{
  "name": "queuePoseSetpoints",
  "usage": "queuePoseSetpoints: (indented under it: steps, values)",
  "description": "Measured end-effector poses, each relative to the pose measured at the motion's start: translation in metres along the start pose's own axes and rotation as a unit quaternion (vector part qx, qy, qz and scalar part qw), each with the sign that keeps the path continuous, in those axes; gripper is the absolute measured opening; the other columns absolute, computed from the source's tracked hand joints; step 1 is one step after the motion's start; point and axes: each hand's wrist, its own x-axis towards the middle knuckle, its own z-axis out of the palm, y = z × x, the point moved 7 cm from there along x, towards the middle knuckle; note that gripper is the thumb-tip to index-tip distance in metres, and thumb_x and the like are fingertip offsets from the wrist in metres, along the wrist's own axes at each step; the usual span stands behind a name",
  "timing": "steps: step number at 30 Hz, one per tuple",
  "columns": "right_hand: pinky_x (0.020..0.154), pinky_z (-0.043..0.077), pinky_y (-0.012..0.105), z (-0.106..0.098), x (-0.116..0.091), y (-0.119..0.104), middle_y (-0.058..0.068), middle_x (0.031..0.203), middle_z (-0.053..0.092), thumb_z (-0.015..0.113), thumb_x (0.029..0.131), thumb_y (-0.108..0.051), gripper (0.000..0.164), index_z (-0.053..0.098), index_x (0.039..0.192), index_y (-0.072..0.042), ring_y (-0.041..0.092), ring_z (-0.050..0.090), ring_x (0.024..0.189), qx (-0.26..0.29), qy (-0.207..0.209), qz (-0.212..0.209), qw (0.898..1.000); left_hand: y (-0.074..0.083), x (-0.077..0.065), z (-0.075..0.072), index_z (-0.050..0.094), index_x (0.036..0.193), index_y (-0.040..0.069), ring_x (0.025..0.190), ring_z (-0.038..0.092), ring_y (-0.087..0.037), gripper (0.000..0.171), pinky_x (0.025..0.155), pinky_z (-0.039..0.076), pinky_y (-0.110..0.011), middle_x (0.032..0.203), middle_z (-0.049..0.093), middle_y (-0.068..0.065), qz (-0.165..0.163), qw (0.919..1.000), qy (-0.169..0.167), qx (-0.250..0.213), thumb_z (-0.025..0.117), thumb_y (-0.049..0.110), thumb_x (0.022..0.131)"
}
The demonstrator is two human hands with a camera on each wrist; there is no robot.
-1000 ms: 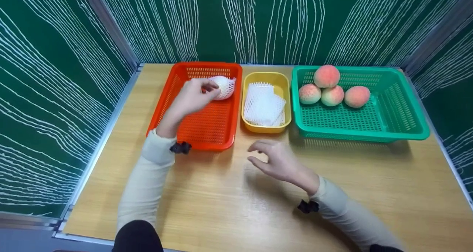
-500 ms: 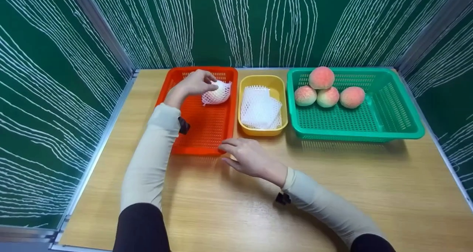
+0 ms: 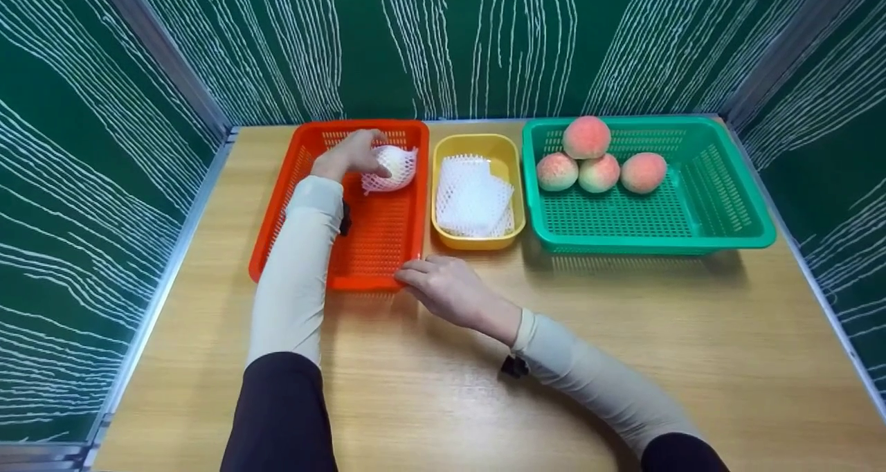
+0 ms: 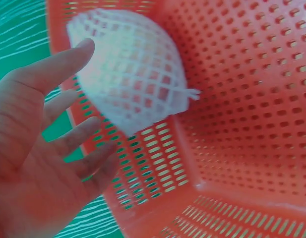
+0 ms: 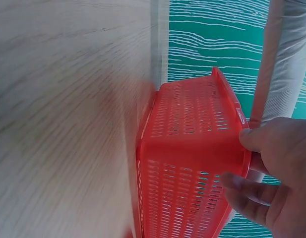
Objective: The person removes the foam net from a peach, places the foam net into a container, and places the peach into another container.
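A pale round fruit (image 3: 396, 167) in a white foam net (image 4: 135, 69) lies at the far end of the red basket (image 3: 377, 250). Beside it is my left hand (image 3: 351, 155), reaching over the basket. In the left wrist view the left thumb and fingers are spread and relaxed; the thumb tip overlaps the net, and whether it touches I cannot tell. My right hand (image 3: 446, 288) pinches the basket's near right corner. In the right wrist view the right thumb (image 5: 254, 139) lies on the rim, with the fingers below it against the outer wall.
A yellow tub (image 3: 477, 241) with flat white foam nets (image 3: 474, 198) stands just right of the red basket. Further right, a green basket (image 3: 651, 240) holds several peaches (image 3: 587, 138), one resting on top of others. All stand on a wooden table (image 3: 429, 403) with green panels behind.
My right hand has moved left from the table's middle to the red basket's corner and taken hold there. My left hand has loosened from the netted fruit, which now rests in the basket.
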Motion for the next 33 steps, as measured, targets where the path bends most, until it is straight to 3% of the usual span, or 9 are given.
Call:
queuePoseSetpoints:
  steps: [5, 9, 13, 16, 19, 22, 27, 33]
  values:
    - [0.079, 0.053, 0.030, 0.000, 0.002, -0.003, 0.003, 0.106, 0.070, 0.061, 0.095, -0.014, 0.019, 0.071, 0.110, -0.008, 0.018, 0.065, 0.092, 0.009, 0.002, -0.002, 1.000, -0.005, 0.011, 0.010, 0.037, 0.148, 0.025, 0.116, 0.042, -0.023, 0.085, 0.105, 0.037, -0.046, 0.133, 0.046, 0.001, 0.013, 0.9999, 0.002, -0.003, 0.083, 0.021, 0.077]
    - [0.077, 0.052, 0.029, 0.001, 0.004, -0.006, 0.003, 0.103, 0.070, 0.062, 0.093, -0.015, 0.018, 0.071, 0.107, -0.008, 0.018, 0.065, 0.090, 0.015, 0.005, -0.009, 1.000, -0.015, 0.018, 0.021, 0.034, 0.149, 0.031, 0.118, 0.041, -0.023, 0.094, 0.105, 0.036, -0.048, 0.135, 0.043, 0.002, -0.011, 0.9999, 0.012, 0.001, 0.087, 0.022, 0.072]
    - [0.076, 0.052, 0.030, 0.001, 0.004, -0.009, 0.002, 0.101, 0.069, 0.064, 0.092, -0.016, 0.016, 0.070, 0.105, -0.010, 0.019, 0.064, 0.089, 0.014, 0.011, -0.013, 1.000, -0.024, 0.027, 0.032, 0.018, 0.155, 0.034, 0.135, 0.026, -0.025, 0.109, 0.113, 0.021, -0.050, 0.156, 0.022, 0.000, -0.033, 0.9989, 0.006, 0.032, 0.087, 0.025, 0.071]
    - [0.077, 0.052, 0.031, 0.000, 0.004, -0.009, 0.002, 0.101, 0.069, 0.064, 0.092, -0.017, 0.016, 0.070, 0.105, -0.010, 0.019, 0.064, 0.090, 0.013, 0.016, -0.013, 1.000, -0.028, 0.035, 0.038, 0.007, 0.155, 0.038, 0.139, 0.020, -0.023, 0.116, 0.115, 0.012, -0.049, 0.160, 0.010, 0.002, -0.037, 0.9988, 0.007, 0.030, 0.087, 0.024, 0.071]
    - [0.078, 0.052, 0.031, -0.001, 0.003, -0.008, 0.002, 0.101, 0.069, 0.065, 0.092, -0.016, 0.016, 0.070, 0.106, -0.009, 0.019, 0.065, 0.091, 0.016, 0.016, -0.009, 1.000, -0.031, 0.039, 0.039, 0.006, 0.154, 0.042, 0.135, 0.024, -0.021, 0.119, 0.115, 0.014, -0.048, 0.159, 0.013, 0.007, -0.042, 0.9988, 0.020, 0.011, 0.087, 0.023, 0.070]
    - [0.079, 0.052, 0.030, -0.001, 0.003, -0.006, 0.002, 0.103, 0.069, 0.065, 0.091, -0.015, 0.018, 0.070, 0.107, -0.009, 0.018, 0.065, 0.092, 0.020, 0.013, -0.005, 1.000, -0.032, 0.037, 0.039, 0.004, 0.154, 0.045, 0.133, 0.027, -0.022, 0.120, 0.114, 0.018, -0.048, 0.158, 0.012, 0.009, -0.050, 0.9984, 0.028, 0.000, 0.087, 0.024, 0.070]
    - [0.079, 0.052, 0.029, -0.001, 0.002, -0.004, 0.002, 0.104, 0.069, 0.065, 0.091, -0.016, 0.019, 0.071, 0.108, -0.009, 0.017, 0.065, 0.092, 0.024, 0.006, 0.001, 1.000, -0.030, 0.024, 0.035, 0.007, 0.156, 0.038, 0.131, 0.028, -0.025, 0.117, 0.112, 0.022, -0.049, 0.158, 0.013, 0.005, -0.038, 0.9990, 0.025, -0.001, 0.087, 0.025, 0.070]
    - [0.075, 0.053, 0.030, -0.003, 0.001, 0.001, 0.001, 0.101, 0.069, 0.065, 0.091, -0.017, 0.018, 0.071, 0.107, -0.010, 0.017, 0.064, 0.089, 0.023, 0.001, 0.010, 1.000, -0.019, 0.003, 0.020, 0.013, 0.157, 0.025, 0.130, 0.029, -0.028, 0.112, 0.113, 0.020, -0.052, 0.155, 0.023, -0.002, 0.005, 0.9991, 0.023, 0.034, 0.086, 0.028, 0.071]
